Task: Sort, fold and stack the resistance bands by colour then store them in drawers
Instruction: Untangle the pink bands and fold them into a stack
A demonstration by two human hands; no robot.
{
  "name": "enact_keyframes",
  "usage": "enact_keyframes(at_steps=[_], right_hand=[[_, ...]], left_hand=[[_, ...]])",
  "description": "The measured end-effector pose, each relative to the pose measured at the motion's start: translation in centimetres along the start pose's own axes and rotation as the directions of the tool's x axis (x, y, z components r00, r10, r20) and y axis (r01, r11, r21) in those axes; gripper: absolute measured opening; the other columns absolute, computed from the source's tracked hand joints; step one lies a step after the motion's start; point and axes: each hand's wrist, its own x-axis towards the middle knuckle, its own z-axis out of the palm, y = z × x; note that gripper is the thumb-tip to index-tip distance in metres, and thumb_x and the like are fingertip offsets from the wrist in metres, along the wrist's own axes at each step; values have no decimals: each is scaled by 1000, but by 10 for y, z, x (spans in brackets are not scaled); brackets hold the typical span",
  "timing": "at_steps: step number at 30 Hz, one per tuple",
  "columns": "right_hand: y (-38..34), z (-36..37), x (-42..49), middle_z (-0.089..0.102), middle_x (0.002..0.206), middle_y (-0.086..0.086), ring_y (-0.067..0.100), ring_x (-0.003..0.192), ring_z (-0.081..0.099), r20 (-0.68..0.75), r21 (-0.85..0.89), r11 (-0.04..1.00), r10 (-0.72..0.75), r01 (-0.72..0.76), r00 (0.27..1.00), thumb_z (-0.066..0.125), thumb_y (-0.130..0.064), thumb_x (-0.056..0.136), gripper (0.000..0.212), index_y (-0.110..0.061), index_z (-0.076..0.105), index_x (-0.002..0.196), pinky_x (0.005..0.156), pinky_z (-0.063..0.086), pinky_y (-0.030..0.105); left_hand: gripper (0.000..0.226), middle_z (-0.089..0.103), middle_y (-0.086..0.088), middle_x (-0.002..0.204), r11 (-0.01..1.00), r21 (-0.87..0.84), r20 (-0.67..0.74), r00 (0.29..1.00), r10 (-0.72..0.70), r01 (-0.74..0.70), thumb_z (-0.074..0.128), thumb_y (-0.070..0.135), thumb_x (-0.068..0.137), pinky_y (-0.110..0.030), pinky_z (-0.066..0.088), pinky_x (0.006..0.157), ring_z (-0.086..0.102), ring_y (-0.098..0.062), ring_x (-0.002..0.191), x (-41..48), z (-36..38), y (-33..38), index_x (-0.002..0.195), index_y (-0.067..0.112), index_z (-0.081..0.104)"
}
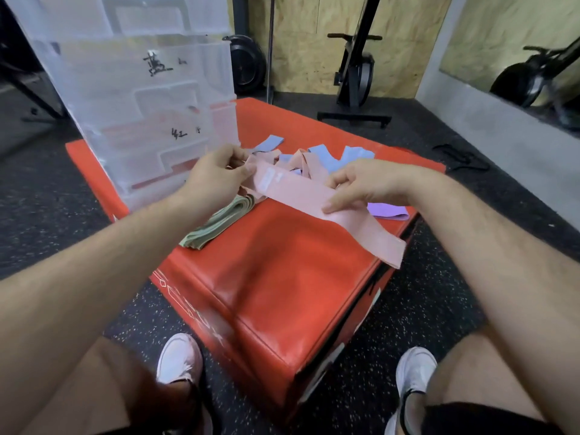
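Pinching pink band (pixel 301 196) flat between left hand (pixel 216 174) and right hand (pixel 361 186); white label near left end.

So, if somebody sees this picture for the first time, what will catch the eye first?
Probably the long pink band, pinched by the left hand and the right hand above the bright red padded box. Next, the folded green stack on the box below the left hand, and the clear drawer unit standing at the box's far left.
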Motion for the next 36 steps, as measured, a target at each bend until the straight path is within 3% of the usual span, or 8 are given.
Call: enact_keyframes(at_steps=[4,8,11,16,19,24,33,36], right_hand=[[17,3,-4,58,69,-4,6,64,53,84,-69,995,76,-70,994,81,-28,82,24,-12,65,75,65,40,23],[46,2,-3,67,74,-3,8,69,59,82,-100,984,154,-146,985,84,-28,79,19,-14,70,78,71,44,24],[62,-2,-5,70,75,-3,10,67,62,82,-112,973,214,-204,973,84,-26,79,16,-16,72,80,62,47,22],[90,-10,-8,76,87,-2,14,81,70,-23,-107,961,255,-256,967,83,-15,80,20,-18,73,98,76,53,27],[108,-4,-5,71,87,5,19,72,67,-153,-50,959,269,-279,951,77,-8,84,26,-18,66,105,67,51,29],[126,12,-3,67,77,4,21,66,62,-326,-60,961,237,-270,915,72,-10,85,16,-19,62,94,57,41,27],[134,36,-2,64,86,-5,12,71,60,-409,-154,958,161,-242,898,76,-23,83,8,-20,71,88,58,41,22],[140,35,0,52,102,-6,12,89,56,-421,-258,939,101,-226,902,78,-31,81,8,-27,72,85,75,46,27]], left_hand=[[6,63,1,77,998,16,-55,996,-68,69,60,14,96,-20,51,54,64,-17,69,-3,-2,-19,90,17,61],[8,64,0,78,989,94,-31,993,-115,117,62,18,94,-36,57,68,63,-17,69,-7,3,-42,87,20,59],[12,63,-1,76,979,142,-73,988,-138,147,62,20,94,-40,55,69,62,-20,64,-13,9,-53,85,24,56],[17,59,-11,74,945,324,-62,998,-21,41,54,17,94,-33,42,54,55,-24,63,-24,11,-59,107,24,46],[18,59,-16,77,914,402,41,999,31,-45,49,7,92,-40,45,60,54,-29,66,-29,15,-62,99,24,50],[19,62,-8,98,836,543,102,994,30,-80,50,3,91,-30,39,74,57,-29,92,-29,23,-74,103,13,61],[17,53,-9,105,754,647,164,986,1,-109,61,12,91,-26,36,80,50,-22,89,-24,26,-81,107,9,64],[15,42,-10,110,729,674,166,986,4,-117,66,11,87,-29,41,90,52,-28,94,-27,25,-85,102,10,66]])
